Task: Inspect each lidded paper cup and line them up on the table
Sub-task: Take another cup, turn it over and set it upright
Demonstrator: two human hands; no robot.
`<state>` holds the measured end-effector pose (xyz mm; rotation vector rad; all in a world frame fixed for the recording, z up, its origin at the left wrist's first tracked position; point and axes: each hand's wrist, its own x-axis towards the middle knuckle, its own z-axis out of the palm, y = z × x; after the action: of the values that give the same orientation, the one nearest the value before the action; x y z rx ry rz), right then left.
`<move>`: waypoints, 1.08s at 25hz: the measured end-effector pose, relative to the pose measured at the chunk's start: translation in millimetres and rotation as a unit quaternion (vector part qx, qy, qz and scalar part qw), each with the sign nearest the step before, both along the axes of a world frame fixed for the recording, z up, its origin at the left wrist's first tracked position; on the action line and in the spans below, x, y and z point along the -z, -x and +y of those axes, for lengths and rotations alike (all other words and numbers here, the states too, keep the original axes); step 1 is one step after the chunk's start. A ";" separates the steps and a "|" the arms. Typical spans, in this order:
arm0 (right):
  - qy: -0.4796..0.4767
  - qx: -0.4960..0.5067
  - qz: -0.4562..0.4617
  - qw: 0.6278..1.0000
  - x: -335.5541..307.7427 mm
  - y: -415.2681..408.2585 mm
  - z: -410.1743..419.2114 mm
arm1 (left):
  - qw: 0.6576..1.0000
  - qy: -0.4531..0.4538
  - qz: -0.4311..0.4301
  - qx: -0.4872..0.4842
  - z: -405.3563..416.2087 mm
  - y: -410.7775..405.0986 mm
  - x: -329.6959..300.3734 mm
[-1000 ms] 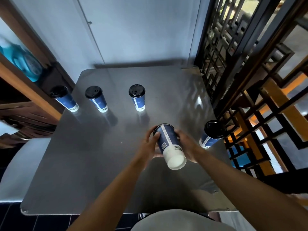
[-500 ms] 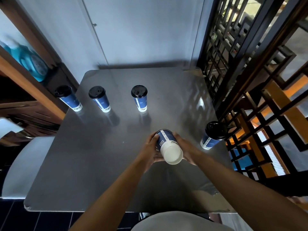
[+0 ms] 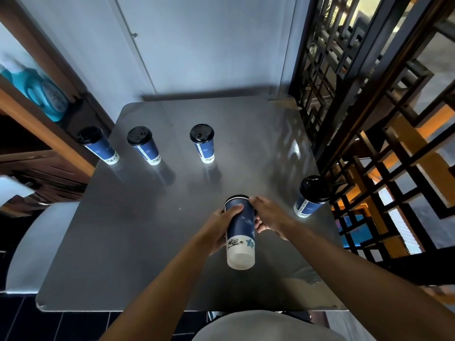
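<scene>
I hold a blue paper cup (image 3: 240, 230) tipped with its white base toward me and its black lid pointing away, above the near middle of the steel table (image 3: 152, 230). My left hand (image 3: 221, 225) wraps its left side. My right hand (image 3: 269, 217) grips its right side near the lid. Three lidded blue cups stand upright in a row at the back left: one (image 3: 97, 145) at the table's left edge, one (image 3: 144, 145) beside it, one (image 3: 203, 143) further right. Another lidded cup (image 3: 311, 196) stands alone at the right edge.
A dark wooden lattice screen (image 3: 369, 119) runs along the table's right side. A wooden shelf (image 3: 37, 134) with a blue object borders the left. A white wall lies behind the table. A pale seat (image 3: 37, 242) sits at the near left.
The cup has turned in my hands: its side with the printed band now faces up and its base points more toward me. Both hands shifted along it.
</scene>
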<state>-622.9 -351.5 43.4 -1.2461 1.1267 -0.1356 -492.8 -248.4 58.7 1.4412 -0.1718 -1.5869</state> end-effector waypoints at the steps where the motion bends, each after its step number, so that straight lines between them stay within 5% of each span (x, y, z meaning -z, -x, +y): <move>1: -0.001 0.004 -0.007 1.000 -0.6 -0.2 -0.9 | 1.000 0.011 0.009 -0.012 0.2 0.3 1.5; 6: -0.002 0.011 -0.021 1.000 -0.6 3.1 -1.2 | 0.998 0.033 0.021 -0.040 -1.7 0.0 6.0; 14: -0.021 0.027 -0.020 0.999 -7.6 7.2 3.6 | 0.953 0.028 -0.293 0.073 9.5 4.8 11.3; 18: 0.154 -0.025 0.096 0.983 -6.1 5.9 1.5 | 0.924 0.089 -0.357 0.102 24.1 20.9 32.7; 22: 0.221 -0.115 0.133 0.959 -0.4 7.1 8.5 | 0.921 0.116 -0.353 0.116 34.8 28.1 53.4; 25: 0.361 -0.144 0.176 0.904 -0.4 -0.9 16.0 | 0.914 0.133 -0.372 0.092 38.2 33.4 60.8; 27: 0.348 -0.211 0.177 0.896 10.7 -4.7 17.0 | 0.906 0.146 -0.388 0.084 41.7 37.4 63.1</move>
<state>-618.2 -334.5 32.7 -2.2026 1.1195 0.0273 -530.2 -206.7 -4.4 1.7679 -0.9761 -0.9688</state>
